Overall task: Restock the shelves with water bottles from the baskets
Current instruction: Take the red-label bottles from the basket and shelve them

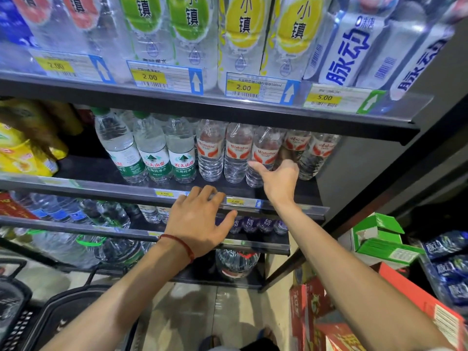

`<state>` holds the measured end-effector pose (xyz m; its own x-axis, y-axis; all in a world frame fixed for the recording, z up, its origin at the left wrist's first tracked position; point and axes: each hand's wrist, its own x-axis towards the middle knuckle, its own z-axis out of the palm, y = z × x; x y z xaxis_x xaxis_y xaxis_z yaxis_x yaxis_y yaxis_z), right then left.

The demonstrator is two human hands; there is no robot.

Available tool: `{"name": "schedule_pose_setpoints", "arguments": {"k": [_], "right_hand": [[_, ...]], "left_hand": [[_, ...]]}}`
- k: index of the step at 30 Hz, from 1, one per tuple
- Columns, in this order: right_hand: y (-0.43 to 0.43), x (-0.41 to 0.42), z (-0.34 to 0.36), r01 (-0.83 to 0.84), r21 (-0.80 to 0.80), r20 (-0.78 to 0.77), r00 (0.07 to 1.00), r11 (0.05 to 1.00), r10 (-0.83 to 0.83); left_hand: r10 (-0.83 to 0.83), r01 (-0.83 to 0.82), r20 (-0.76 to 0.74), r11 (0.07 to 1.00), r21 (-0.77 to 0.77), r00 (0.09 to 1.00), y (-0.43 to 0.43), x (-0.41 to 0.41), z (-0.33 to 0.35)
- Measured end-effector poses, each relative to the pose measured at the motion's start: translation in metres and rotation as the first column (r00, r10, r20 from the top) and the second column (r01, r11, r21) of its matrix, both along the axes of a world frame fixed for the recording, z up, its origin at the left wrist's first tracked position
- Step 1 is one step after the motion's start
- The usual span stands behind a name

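1. Two bare hands are at the shelves; the right hand (278, 183) is in on the middle shelf (83, 168) among the red-label bottles (236, 153); its thumb is spread left against the third bottle of the row; its fingers are hidden behind the palm, so I cannot tell whether it grips a bottle.
2. Left hand (200, 221) lies palm down, fingers fairly straight with their tips on that shelf's price rail (114, 190), thumb spread to the right; it holds nothing; a red cord (177, 243) circles the wrist.
3. Five red-label bottles stand upright in a close row at the right end of the middle shelf; three green-label bottles (154, 153) stand just left of them; yellow packs (22, 153) sit at the far left, well apart from the bottles.
4. Top shelf (177, 102) carries tall bottles with green, yellow and blue-lettered labels; its tags read 2.00 and 5.00.
5. Lower shelf holds blue-label bottles (63, 211) at the left and purple bottles (263, 224) at the right; a big bottle (236, 264) stands on the shelf beneath.
6. Black basket (63, 312) sits on the floor at the lower left; its inside is dark, and I cannot tell what it holds.
7. Red cartons (314, 300), green boxes (377, 236) and blue packs (448, 269) crowd the floor at the right.
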<state>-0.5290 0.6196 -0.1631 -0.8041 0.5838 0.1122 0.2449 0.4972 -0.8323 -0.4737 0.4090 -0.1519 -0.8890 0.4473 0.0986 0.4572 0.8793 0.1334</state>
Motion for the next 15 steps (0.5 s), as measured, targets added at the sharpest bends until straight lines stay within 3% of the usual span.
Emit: {"name": "schedule_pose_setpoints", "arguments": {"k": [4, 7, 11, 13, 15], "right_hand": [[-0.004, 0.02, 0.006, -0.066, 0.099, 0.08, 0.995, 0.993, 0.058], [-0.012, 0.058, 0.007, -0.107, 0.295, 0.07, 0.993, 0.949, 0.09], [-0.016, 0.103, 0.004, -0.265, 0.64, 0.175, 0.964, 0.721, 0.199], [-0.019, 0.121, 0.0, -0.339, 0.732, 0.25, 0.941, 0.591, 0.229], [-0.027, 0.136, -0.003, -0.391, 0.756, 0.296, 0.92, 0.525, 0.259]], "left_hand": [[-0.007, 0.007, -0.027, 1.0, -0.021, 1.0, -0.001, 0.0, -0.005], [-0.031, 0.03, -0.032, 0.999, -0.029, 0.999, -0.006, -0.004, -0.006], [-0.1, 0.098, -0.071, 0.995, -0.031, 0.992, -0.02, -0.002, -0.008], [-0.108, 0.105, -0.067, 0.993, -0.048, 0.992, -0.026, 0.007, -0.006], [-0.101, 0.097, -0.057, 0.992, -0.079, 0.993, -0.032, 0.017, -0.006]]}}
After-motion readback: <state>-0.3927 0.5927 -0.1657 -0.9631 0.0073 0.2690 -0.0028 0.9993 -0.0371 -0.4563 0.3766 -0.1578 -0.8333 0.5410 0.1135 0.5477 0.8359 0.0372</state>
